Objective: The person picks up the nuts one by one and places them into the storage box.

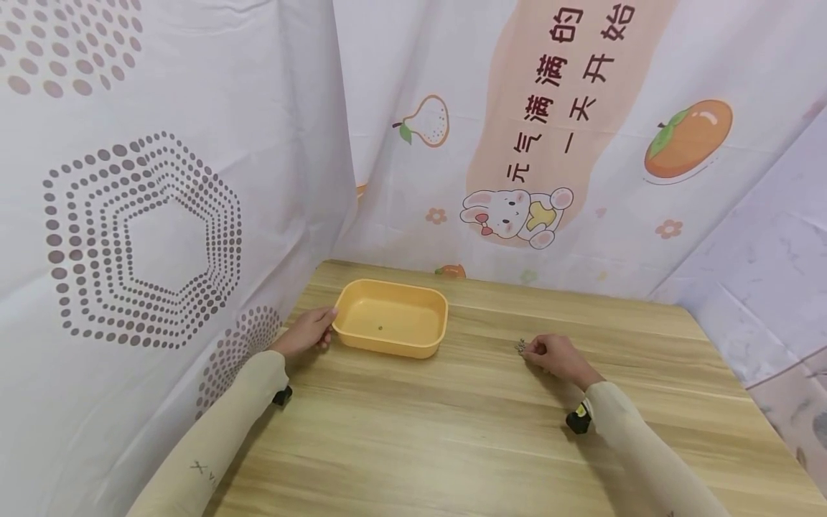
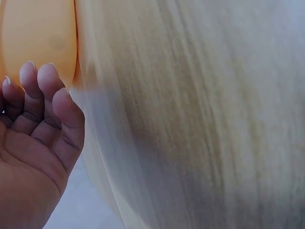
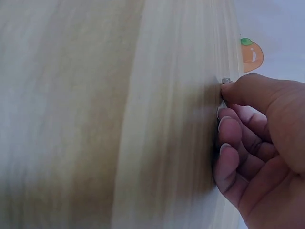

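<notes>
A yellow plastic basin [image 1: 391, 346] with rounded corners stands on the wooden table, a small dark spot showing on its floor. My left hand [image 1: 309, 332] grips its left end at the rim; in the left wrist view the fingers [image 2: 46, 76] lie against the basin's outer side [image 2: 40, 33]. To the right, over the tabletop, my right hand [image 1: 554, 355] pinches at a few tiny grey metal pieces [image 1: 520, 347] between thumb and fingertips. One silvery bit [image 3: 226, 81] shows past the thumb tip in the right wrist view; its kind is too small to tell.
Printed white curtains hang along the table's left side [image 1: 168, 251] and behind its back edge [image 1: 413, 208]. The wooden tabletop [image 1: 413, 438] runs between the two arms. A small black camera [image 1: 578, 419] sits under the right wrist, another [image 1: 282, 396] under the left.
</notes>
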Demonstrator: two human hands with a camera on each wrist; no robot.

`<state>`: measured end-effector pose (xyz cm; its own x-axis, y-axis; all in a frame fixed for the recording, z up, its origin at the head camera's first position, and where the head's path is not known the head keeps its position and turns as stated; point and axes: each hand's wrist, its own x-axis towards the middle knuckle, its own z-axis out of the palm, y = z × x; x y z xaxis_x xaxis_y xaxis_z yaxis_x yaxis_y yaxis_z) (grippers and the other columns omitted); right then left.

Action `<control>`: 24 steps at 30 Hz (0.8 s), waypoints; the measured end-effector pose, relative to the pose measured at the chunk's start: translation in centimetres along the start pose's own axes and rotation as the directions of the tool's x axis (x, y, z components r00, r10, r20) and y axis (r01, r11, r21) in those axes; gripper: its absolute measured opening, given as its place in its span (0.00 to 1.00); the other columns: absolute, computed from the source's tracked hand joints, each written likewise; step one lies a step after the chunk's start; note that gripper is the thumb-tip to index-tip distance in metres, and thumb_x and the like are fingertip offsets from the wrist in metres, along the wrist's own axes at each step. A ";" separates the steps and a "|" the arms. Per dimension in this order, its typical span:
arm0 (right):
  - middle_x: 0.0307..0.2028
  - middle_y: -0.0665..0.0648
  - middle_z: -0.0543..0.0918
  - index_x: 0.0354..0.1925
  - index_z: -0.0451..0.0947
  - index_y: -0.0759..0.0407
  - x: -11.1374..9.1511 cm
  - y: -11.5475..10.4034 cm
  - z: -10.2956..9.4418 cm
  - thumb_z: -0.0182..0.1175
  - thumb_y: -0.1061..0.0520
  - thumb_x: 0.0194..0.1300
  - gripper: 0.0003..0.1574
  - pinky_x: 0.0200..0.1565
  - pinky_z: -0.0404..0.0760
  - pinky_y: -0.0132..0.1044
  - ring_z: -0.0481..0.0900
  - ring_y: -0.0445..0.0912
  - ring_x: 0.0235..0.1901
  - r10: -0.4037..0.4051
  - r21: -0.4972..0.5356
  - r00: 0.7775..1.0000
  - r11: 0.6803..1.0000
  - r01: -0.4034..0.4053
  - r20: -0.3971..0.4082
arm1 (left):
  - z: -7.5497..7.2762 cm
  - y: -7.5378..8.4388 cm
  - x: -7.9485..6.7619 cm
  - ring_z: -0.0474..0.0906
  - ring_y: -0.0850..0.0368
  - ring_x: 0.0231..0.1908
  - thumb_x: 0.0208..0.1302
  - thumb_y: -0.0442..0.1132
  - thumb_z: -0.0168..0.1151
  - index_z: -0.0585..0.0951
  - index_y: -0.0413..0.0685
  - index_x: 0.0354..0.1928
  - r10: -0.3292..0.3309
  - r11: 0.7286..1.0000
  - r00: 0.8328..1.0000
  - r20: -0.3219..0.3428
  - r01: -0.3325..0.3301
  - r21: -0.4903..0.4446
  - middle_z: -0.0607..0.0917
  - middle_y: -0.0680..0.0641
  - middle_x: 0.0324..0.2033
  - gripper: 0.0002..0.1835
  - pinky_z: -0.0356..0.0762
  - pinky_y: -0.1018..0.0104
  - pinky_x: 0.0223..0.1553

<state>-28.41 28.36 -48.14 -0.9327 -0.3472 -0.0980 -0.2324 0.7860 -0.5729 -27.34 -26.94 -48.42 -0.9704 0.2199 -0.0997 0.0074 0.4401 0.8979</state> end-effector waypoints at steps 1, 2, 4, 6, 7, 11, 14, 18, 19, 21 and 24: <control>0.26 0.50 0.80 0.35 0.80 0.55 0.0 -0.1 0.0 0.63 0.52 0.65 0.07 0.23 0.78 0.35 0.76 0.43 0.22 0.002 0.002 1.000 1.000 -0.002 0.003 | 0.0 0.0 0.0 0.73 0.54 0.21 0.76 0.55 0.39 0.71 0.39 0.36 -0.001 1.000 1.000 0.001 0.001 -0.002 0.76 0.43 0.24 0.25 0.75 0.66 0.22; 0.26 0.50 0.80 0.35 0.80 0.56 -0.1 -0.1 0.0 0.62 0.53 0.65 0.07 0.23 0.78 0.36 0.76 0.44 0.22 0.005 0.005 1.000 1.000 -0.005 0.005 | 0.0 0.0 0.0 0.73 0.54 0.21 0.75 0.55 0.39 0.71 0.39 0.36 -0.002 1.000 1.000 0.003 0.002 -0.004 0.76 0.43 0.24 0.25 0.75 0.66 0.22; 0.25 0.51 0.79 0.34 0.80 0.56 -0.2 -0.2 -0.1 0.62 0.53 0.65 0.08 0.23 0.78 0.36 0.76 0.44 0.22 0.010 0.010 1.000 1.000 -0.010 0.007 | 0.0 -0.1 0.0 0.72 0.54 0.21 0.75 0.56 0.39 0.71 0.39 0.35 -0.006 1.000 1.000 0.003 0.006 -0.006 0.76 0.43 0.23 0.26 0.75 0.66 0.22; 0.26 0.51 0.79 0.35 0.80 0.56 -0.2 -0.2 -0.1 0.62 0.53 0.65 0.08 0.23 0.78 0.36 0.76 0.44 0.22 0.009 0.008 1.000 1.000 -0.009 0.008 | 0.0 -0.1 0.0 0.73 0.54 0.21 0.75 0.57 0.39 0.71 0.39 0.35 -0.009 1.000 1.000 0.004 0.009 -0.006 0.76 0.43 0.24 0.26 0.75 0.66 0.22; 0.26 0.50 0.79 0.35 0.80 0.56 -0.2 -0.2 -0.1 0.61 0.52 0.66 0.08 0.23 0.78 0.35 0.76 0.44 0.22 0.005 0.002 1.000 1.000 -0.005 0.006 | 0.0 -0.1 0.0 0.73 0.54 0.22 0.75 0.57 0.39 0.71 0.39 0.36 -0.010 1.000 1.000 0.006 0.010 -0.002 0.76 0.43 0.24 0.26 0.75 0.66 0.22; 0.27 0.49 0.80 0.36 0.81 0.54 -0.3 -0.1 -0.2 0.61 0.51 0.66 0.08 0.24 0.77 0.35 0.76 0.43 0.22 -0.011 -0.030 1.000 1.000 0.011 -0.010 | 0.0 -0.1 -0.1 0.73 0.54 0.23 0.75 0.56 0.40 0.73 0.41 0.37 -0.025 1.000 1.000 0.002 0.025 -0.003 0.77 0.41 0.26 0.25 0.76 0.66 0.23; 0.27 0.48 0.80 0.36 0.81 0.53 -0.4 -0.1 -0.1 0.61 0.51 0.66 0.08 0.23 0.77 0.36 0.75 0.43 0.21 -0.010 -0.025 1.000 1.000 0.010 -0.024 | -0.2 -0.1 0.0 0.73 0.54 0.24 0.75 0.56 0.40 0.74 0.41 0.38 -0.036 0.999 0.999 0.003 0.036 -0.007 0.77 0.40 0.27 0.24 0.76 0.65 0.24; 0.26 0.49 0.80 0.37 0.81 0.54 -0.5 0.0 0.0 0.61 0.51 0.66 0.07 0.23 0.77 0.36 0.75 0.44 0.21 -0.017 -0.016 0.999 1.000 0.017 -0.034 | -0.4 -0.2 0.1 0.73 0.54 0.24 0.75 0.56 0.41 0.74 0.41 0.38 -0.031 0.999 0.999 0.015 0.031 -0.015 0.77 0.41 0.28 0.24 0.77 0.64 0.25; 0.26 0.48 0.80 0.37 0.81 0.53 -0.5 0.1 0.1 0.62 0.51 0.66 0.07 0.23 0.77 0.36 0.75 0.44 0.21 -0.016 -0.018 0.999 1.000 0.015 -0.040 | -0.4 -0.2 0.1 0.74 0.54 0.25 0.75 0.55 0.41 0.74 0.41 0.38 -0.027 0.999 0.999 0.017 0.028 -0.017 0.77 0.41 0.28 0.24 0.78 0.64 0.26; 0.26 0.48 0.80 0.37 0.81 0.53 -0.6 0.2 0.2 0.61 0.51 0.66 0.07 0.23 0.76 0.35 0.75 0.43 0.21 -0.035 -0.034 0.998 0.999 0.034 -0.050 | -0.4 -0.2 0.1 0.74 0.53 0.24 0.75 0.54 0.42 0.74 0.41 0.38 -0.022 1.000 1.000 0.018 0.022 -0.016 0.77 0.41 0.28 0.23 0.78 0.63 0.26; 0.27 0.47 0.80 0.37 0.82 0.52 -0.7 0.4 0.3 0.61 0.51 0.66 0.07 0.22 0.76 0.35 0.74 0.42 0.20 -0.055 -0.048 0.996 0.997 0.052 -0.065 | -0.4 -0.1 -0.1 0.73 0.53 0.24 0.76 0.53 0.41 0.75 0.39 0.39 -0.004 1.000 1.000 0.020 0.004 -0.010 0.77 0.39 0.28 0.23 0.78 0.62 0.25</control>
<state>-27.80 28.75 -48.60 -0.9344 -0.3559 -0.0133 -0.2934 0.7906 -0.5375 -27.37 -27.29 -48.32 -0.9654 0.2356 -0.1117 0.0012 0.4325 0.9016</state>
